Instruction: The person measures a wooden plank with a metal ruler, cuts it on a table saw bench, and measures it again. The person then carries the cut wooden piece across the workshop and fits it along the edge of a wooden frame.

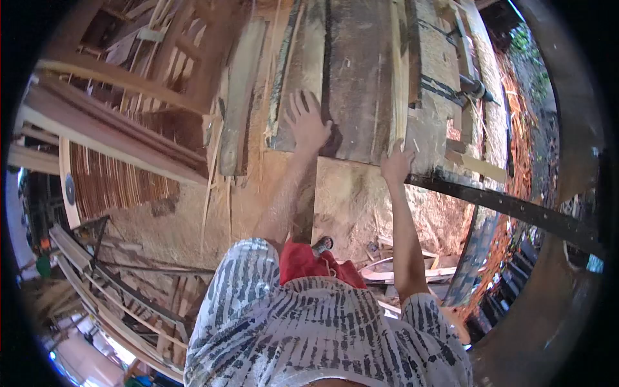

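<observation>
At nine o'clock a bundle of thin slats (122,180) hangs or stands below a long beam (116,132), which slants down toward the middle from ten o'clock. At eight o'clock, lower down, long curved boards (116,309) lie roughly side by side. At eleven o'clock a loose plank (243,97) points away from the person, its near end close to the edge of the work surface. Just right of it, at twelve o'clock, the left hand (309,126) is open, fingers spread and thumb out to the right, laid palm down on the near end of a pale board (311,58). Below, at six o'clock, are the person's patterned shirt (322,322) and red shorts (298,261), with part of a foot (323,244) showing just beyond them. A wide brown board (361,77) fills the space between the hands. The narrow strip (400,84) runs along its right side, from one o'clock down to the right hand (396,164), which sits at two o'clock with its fingers bent over the strip's near end; whether they grip it or only press on it, I cannot tell. Further right, a dark rod (476,88) sticks out at two o'clock, with orange shavings (521,138) heaped beyond it. A dark bar (516,209) with holes slopes down to the right at three o'clock.
</observation>
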### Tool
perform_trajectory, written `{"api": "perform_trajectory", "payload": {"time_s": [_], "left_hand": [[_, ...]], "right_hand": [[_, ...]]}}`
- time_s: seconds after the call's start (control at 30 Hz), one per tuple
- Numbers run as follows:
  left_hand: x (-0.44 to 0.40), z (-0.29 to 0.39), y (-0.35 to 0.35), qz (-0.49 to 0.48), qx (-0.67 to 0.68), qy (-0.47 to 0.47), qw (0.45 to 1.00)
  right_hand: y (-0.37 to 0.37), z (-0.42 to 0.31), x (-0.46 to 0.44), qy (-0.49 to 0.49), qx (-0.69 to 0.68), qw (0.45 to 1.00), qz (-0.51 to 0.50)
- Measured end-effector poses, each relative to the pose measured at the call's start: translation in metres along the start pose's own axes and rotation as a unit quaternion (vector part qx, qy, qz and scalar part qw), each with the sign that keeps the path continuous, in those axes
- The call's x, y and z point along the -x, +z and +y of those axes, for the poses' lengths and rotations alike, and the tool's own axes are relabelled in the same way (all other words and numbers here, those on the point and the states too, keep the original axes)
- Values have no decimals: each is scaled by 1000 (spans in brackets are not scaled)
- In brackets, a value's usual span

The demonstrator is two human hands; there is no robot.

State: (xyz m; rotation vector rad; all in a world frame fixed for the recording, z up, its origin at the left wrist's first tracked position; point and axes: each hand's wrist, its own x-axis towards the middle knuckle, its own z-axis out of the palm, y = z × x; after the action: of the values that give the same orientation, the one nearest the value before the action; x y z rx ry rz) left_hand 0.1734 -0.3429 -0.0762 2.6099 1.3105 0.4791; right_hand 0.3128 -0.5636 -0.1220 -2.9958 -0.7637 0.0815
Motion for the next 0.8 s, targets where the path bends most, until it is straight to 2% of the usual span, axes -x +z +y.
{"api": "perform_trajectory", "payload": {"time_s": [0.03, 0.1, 0.17, 0.2, 0.27, 0.3, 0.37, 0.47, 0.53, 0.57, 0.6, 0.63, 0.7, 0.77, 0.8], "left_hand": [[2, 12, 6, -1, 3, 14, 1000], [10, 40, 33, -59, 244, 93, 964], [16, 81, 60, -222, 333, 89, 912], [21, 101, 77, -220, 335, 98, 911], [18, 133, 108, -201, 390, 26, 898], [10, 143, 116, -193, 391, 32, 899], [2, 158, 130, -218, 429, -5, 877], [20, 157, 143, -200, 377, 5, 905], [10, 156, 143, -179, 356, 16, 917], [9, 158, 142, -165, 351, 18, 922], [16, 160, 142, -157, 347, 21, 925], [22, 158, 132, -166, 347, 22, 923], [9, 155, 108, -202, 310, 21, 929], [1, 158, 112, -199, 303, 19, 932], [-6, 159, 114, -214, 282, 17, 935]], "right_hand": [[-3, -3, -5, 8, -10, 1000, -13], [-1, -2, -15, 21, -40, 999, 2], [-5, -6, -29, 0, -51, 999, 8], [-6, -8, -35, 9, -52, 999, 6], [-10, -10, -42, -3, -45, 999, 7], [-12, -10, -45, -15, -37, 999, -3], [-8, -4, -57, -7, -65, 998, 0], [-13, 13, -31, -34, -49, 998, -36], [-41, 23, -1, -157, 4, 987, -10], [-33, 29, -2, -159, 5, 987, -14], [-23, 37, 2, -188, 15, 981, 38], [-15, 45, 6, -213, 23, 972, 92], [-17, 49, -6, -198, 16, 977, 78], [-22, 54, -16, -268, 87, 954, 99], [-22, 52, -21, -267, 87, 955, 98]]}}
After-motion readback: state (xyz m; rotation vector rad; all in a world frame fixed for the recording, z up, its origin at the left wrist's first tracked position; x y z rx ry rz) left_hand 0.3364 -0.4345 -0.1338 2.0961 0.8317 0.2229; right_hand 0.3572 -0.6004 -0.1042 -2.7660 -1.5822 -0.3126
